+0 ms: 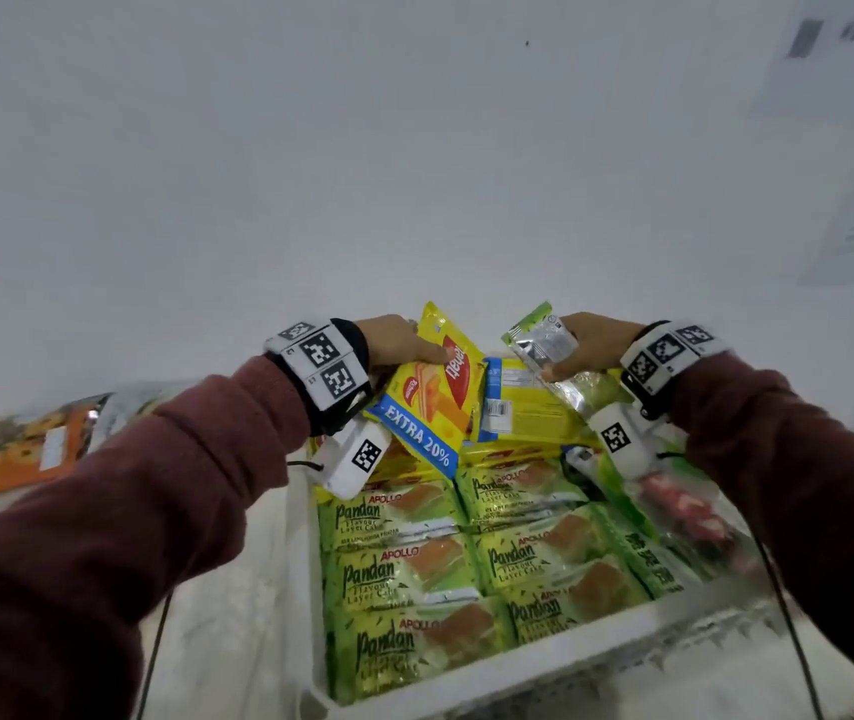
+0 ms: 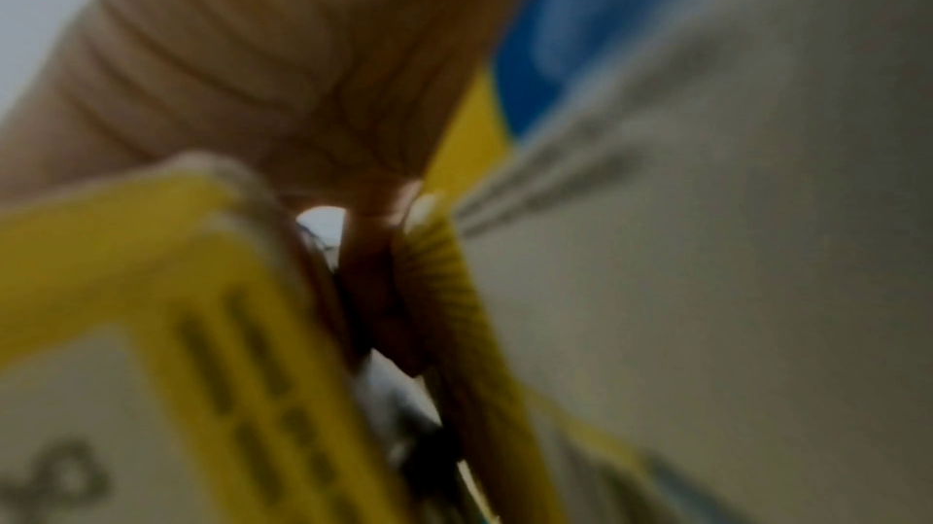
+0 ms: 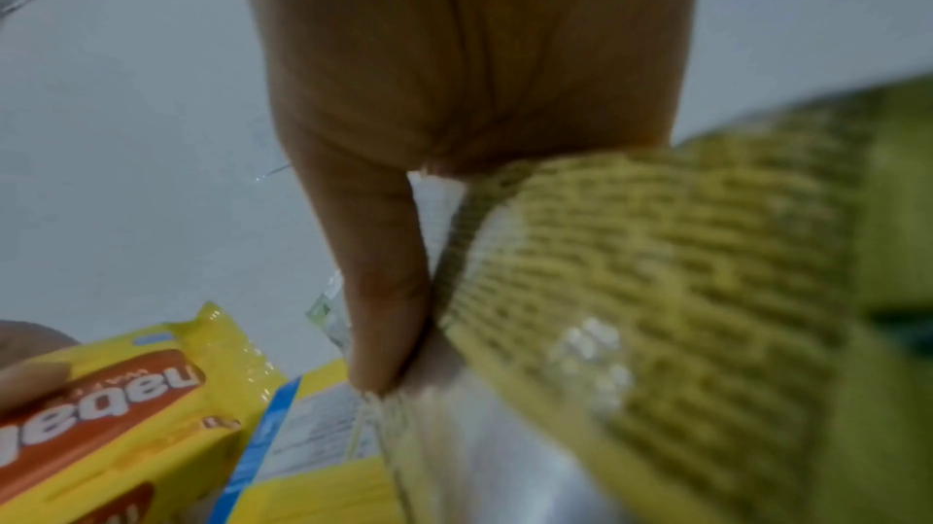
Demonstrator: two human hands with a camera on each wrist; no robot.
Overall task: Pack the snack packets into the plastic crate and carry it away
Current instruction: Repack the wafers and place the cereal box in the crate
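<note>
left hand: holds the yellow wafer packet by its upper part, thumb across the printed front, fingers behind it; the left wrist view shows fingers pinched against a yellow packet edge, though it is heavily blurred
right hand: pinches the green and silver packet near its top, silver back facing me; in the right wrist view the thumb presses against the packet's seam
yellow wafer packet: tilted, raised over the far end of the crate, a blue "EXTRA 20%" band across its lower corner
green and silver packet: also raised over the far end, just beside the yellow wafer packet but apart from it
second yellow packet: lies back side up at the far end, between the two hands, a barcode label showing
white plastic crate: sits low in front of the person, its near rim towards me
pandan cake packets: green, laid flat in two rows filling the near part of the crate
clear bag with red contents: against the right side of the crate, under the right forearm
orange and yellow pack: well apart on the left, lying flat outside the crate
sleeves: dark red on both arms, with marker-tagged bands at both wrists
</note>
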